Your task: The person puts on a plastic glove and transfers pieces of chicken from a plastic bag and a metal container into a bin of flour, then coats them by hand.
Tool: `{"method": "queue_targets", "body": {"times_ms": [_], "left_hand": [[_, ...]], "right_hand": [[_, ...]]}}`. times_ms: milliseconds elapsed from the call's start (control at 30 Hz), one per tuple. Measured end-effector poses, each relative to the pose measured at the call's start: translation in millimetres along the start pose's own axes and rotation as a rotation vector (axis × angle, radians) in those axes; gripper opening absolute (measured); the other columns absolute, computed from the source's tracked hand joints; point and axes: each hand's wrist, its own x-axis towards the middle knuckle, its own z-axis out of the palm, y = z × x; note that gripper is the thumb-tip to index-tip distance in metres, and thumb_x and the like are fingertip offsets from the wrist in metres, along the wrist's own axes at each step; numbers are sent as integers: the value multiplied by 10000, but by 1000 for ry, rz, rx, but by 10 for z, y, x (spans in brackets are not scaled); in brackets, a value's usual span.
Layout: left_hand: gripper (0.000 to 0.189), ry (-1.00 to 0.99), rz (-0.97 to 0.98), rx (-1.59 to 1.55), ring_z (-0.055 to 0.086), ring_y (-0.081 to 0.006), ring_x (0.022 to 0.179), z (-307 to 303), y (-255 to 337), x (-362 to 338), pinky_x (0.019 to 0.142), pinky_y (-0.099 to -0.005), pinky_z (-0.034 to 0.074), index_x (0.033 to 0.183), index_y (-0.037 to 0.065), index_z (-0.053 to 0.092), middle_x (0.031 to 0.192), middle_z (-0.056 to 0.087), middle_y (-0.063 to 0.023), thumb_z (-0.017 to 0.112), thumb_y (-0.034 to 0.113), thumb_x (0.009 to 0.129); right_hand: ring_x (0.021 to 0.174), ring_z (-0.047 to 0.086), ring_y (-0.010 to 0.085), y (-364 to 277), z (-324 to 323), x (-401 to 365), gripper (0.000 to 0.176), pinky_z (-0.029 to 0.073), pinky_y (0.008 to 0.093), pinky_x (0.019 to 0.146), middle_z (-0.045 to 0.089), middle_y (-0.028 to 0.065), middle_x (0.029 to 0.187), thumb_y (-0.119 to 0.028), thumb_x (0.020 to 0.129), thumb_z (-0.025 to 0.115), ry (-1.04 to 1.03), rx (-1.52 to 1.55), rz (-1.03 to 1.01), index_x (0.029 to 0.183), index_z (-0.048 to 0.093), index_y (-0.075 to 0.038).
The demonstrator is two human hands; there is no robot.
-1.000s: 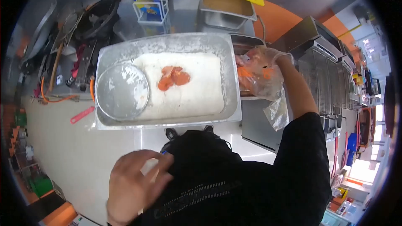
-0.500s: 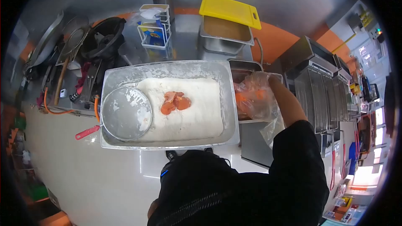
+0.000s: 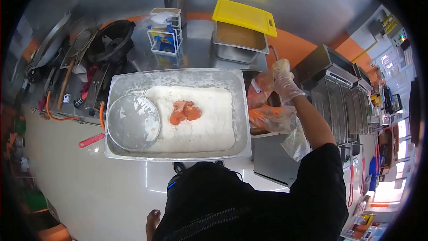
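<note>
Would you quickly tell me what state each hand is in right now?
Left hand: low at the picture's bottom edge, mostly hidden; cannot be told.
Right hand: gloved, closed on the plastic bag with orange pieces inside.

A yellow cutting board (image 3: 244, 16) lies on a steel tub (image 3: 232, 50) (wire rack (image 3: 164, 35) nearby).

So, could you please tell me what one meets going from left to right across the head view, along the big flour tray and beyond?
red handle → round sieve → orange meat pieces → gloved right hand → fryers
</note>
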Motion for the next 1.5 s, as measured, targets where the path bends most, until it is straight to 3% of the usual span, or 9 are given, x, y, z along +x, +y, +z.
{"method": "queue_targets", "body": {"times_ms": [67, 133, 233, 667, 733, 1167, 1233, 1367, 1500], "left_hand": [[262, 32, 81, 147, 611, -281, 983, -155, 215, -78, 832, -364, 477, 1029, 76, 624, 1011, 644, -160, 544, 255, 855], [259, 21, 73, 67, 611, -283, 982, -100, 26, 177, 835, -365, 477, 1028, 80, 625, 1013, 644, -161, 545, 254, 855], [257, 13, 71, -17, 612, -287, 979, -84, 40, 256, 837, -364, 478, 1026, 86, 628, 1008, 646, -160, 543, 258, 855], [244, -66, 29, -6, 625, -271, 957, 11, -457, 379, 830, -344, 480, 996, 63, 629, 974, 660, -140, 536, 237, 852], [234, -34, 55, 30, 631, -267, 937, 41, -402, 272, 820, -342, 483, 985, 63, 631, 953, 664, -135, 534, 231, 855], [185, 47, 149, 121, 647, -248, 823, -148, 12, -158, 754, -341, 491, 960, 74, 634, 854, 672, -112, 539, 199, 862], [188, 58, 148, 129, 646, -250, 823, -97, -71, -79, 755, -341, 491, 960, 75, 634, 856, 672, -113, 534, 200, 862], [202, 22, 225, 115, 644, -255, 851, -43, -230, 71, 767, -341, 487, 951, 73, 634, 873, 672, -120, 510, 205, 860], [207, 9, 58, 8, 639, -253, 888, -60, -88, -12, 778, -340, 484, 944, 69, 635, 893, 671, -121, 505, 205, 858]], "right_hand": [[757, 598, 259, 25, 41, -82, 210, 468, 358, 655, 608, 99, 768, -185, 765, 582, 98, 251, 10, 934, 643, -78], [758, 590, 266, 263, 387, -88, 263, 462, 404, 657, 593, 105, 760, -155, 749, 563, -128, -844, -435, 983, 616, -47], [729, 610, 303, -78, 56, -118, 248, 472, 487, 574, 602, 105, 763, -181, 717, 572, -229, -1223, -611, 917, 634, -48], [707, 629, 355, 33, 387, -185, 180, 496, 596, 602, 638, 141, 738, -214, 691, 606, -337, -914, -538, 770, 699, -82], [783, 630, 346, 158, 598, -104, 201, 483, 562, 680, 649, 138, 809, -220, 707, 612, -165, -370, -39, 826, 696, -81], [898, 625, 241, 494, 782, 298, 259, 463, 494, 702, 658, 38, 957, -284, 719, 640, -567, -807, -458, 955, 695, -193], [943, 615, 225, -110, -178, 230, 248, 488, 440, 737, 647, 42, 1010, -307, 736, 648, -593, -367, 226, 955, 695, -200], [989, 602, 206, -558, -882, 117, 258, 496, 379, 772, 627, 54, 1072, -328, 765, 626, -585, -405, 277, 968, 686, -182], [787, 626, 239, 79, -421, 214, 223, 498, 349, 699, 637, 94, 833, -201, 648, 683, -154, -33, -9, 861, 695, -136]]}}
